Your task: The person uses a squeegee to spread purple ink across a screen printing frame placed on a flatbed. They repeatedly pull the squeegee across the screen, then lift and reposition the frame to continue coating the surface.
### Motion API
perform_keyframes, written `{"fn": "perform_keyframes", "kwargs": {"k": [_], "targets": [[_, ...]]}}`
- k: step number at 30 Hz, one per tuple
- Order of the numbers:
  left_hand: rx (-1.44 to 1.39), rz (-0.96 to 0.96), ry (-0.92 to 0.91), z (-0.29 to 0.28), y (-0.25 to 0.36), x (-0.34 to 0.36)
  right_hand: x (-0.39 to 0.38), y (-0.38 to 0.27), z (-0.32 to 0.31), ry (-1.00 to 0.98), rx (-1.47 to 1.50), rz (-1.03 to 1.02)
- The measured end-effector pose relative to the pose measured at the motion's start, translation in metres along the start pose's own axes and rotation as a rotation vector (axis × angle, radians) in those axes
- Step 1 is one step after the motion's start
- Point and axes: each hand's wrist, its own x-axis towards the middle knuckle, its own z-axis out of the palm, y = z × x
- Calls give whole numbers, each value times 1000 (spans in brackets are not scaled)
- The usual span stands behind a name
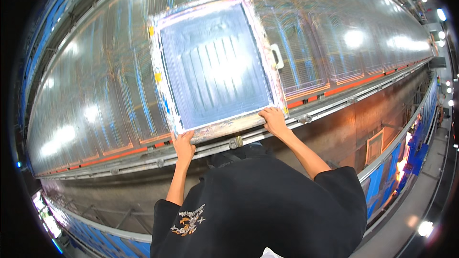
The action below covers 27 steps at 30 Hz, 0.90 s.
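Observation:
A screen-printing frame (220, 127) with paint-smeared borders lies over the long printing table (306, 43). Its bluish-grey mesh carries several darker vertical stripes and a bright glare. My left hand (183, 144) grips the near left corner, fingers curled over the edge. At the near right corner, my right hand (274, 119) has its fingers bent over the border in the same way. The undersides of both grips are hidden. On the frame's right side sits a white handle (277, 56), which neither hand touches.
A metal rail (210, 150) with round knobs runs along the table's near edge, beside an orange-red strip (346, 80). Behind me, past a brown floor strip, stands another long table with blue panels (382, 172). A small wooden frame (375, 146) leans there at right.

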Motion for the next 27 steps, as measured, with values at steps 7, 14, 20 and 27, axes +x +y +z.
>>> {"fn": "perform_keyframes", "kwargs": {"k": [7,14,20,27], "targets": [[59,-137,-183,-29,16,23,106,78,-102,1170,153,105],[16,-172,-167,-32,27,9,196,128,-125,991,715,473],[-68,-216,-135,-48,49,-2,163,88,-172,1158,577,463],[-20,-237,-147,-23,51,9,182,117,-144,1137,716,473]]}}
